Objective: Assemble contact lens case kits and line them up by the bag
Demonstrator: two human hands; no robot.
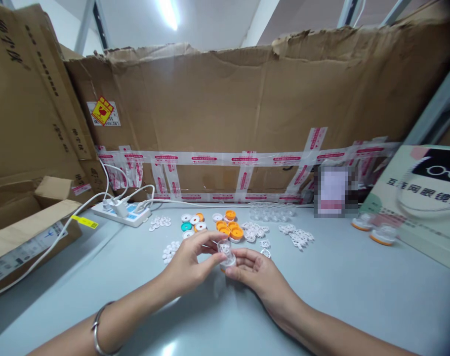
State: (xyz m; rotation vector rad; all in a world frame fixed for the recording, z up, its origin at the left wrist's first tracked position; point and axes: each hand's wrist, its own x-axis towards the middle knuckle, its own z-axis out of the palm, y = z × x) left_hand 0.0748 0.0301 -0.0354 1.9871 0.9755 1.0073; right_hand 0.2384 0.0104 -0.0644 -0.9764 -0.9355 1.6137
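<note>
Cardboard fills the left edge of the frame, an open carton point(24, 237) lying beside a white power strip point(123, 213) with chargers plugged in, on a pale grey table point(358, 296). Right of the strip lie small white discs point(160, 222), then a cluster of white, teal and orange caps point(210, 225). In front of these, at the middle of the frame, the left hand point(185, 267), a metal bracelet point(99, 331) on its wrist, pinches the top of a small clear vial point(225, 252) with thumb and fingertips. The right hand point(260, 274) cups the same vial from below, fingers closed around its base, holding it just above the table. White bits seem to sit inside it, though it is too small to be sure. Further right lie loose white lattice pieces point(297, 236), with a row of clear empty vials point(271, 211) behind them against the taped cardboard wall point(247, 109). Near the right edge, two orange-capped vials point(373, 230) stand beside a green-and-white box point(425, 207). Judging by this, only a couple are finished and most parts remain loose.
</note>
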